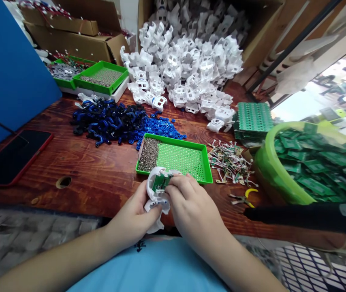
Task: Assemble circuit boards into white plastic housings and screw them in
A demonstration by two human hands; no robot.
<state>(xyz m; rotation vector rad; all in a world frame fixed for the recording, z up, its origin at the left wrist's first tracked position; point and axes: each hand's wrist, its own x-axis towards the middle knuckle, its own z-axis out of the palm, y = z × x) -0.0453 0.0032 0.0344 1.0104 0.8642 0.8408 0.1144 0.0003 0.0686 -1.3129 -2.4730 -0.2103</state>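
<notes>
Just in front of my body, my left hand point(135, 215) is closed around a white plastic shell point(151, 177) with an irregular, cut-out shape. A green circuit board point(159, 183) sits inside the shell's open side. My right hand point(191, 201) reaches over from the right with its fingers bent and pinched on the board's right edge; its fingertips are partly hidden. Right behind the hands lies a green perforated tray point(179, 156) with small metal screws point(149, 154) heaped at its left end.
Behind are blue and black plastic parts point(109, 119) and a large pile of white shells point(188, 69). On the right lie wired small boards point(230, 162), yellow-handled pliers point(246, 198), stacked green panels point(253, 117) and a green tub point(265, 162) of circuit boards. A phone-like tablet point(11, 156) lies left.
</notes>
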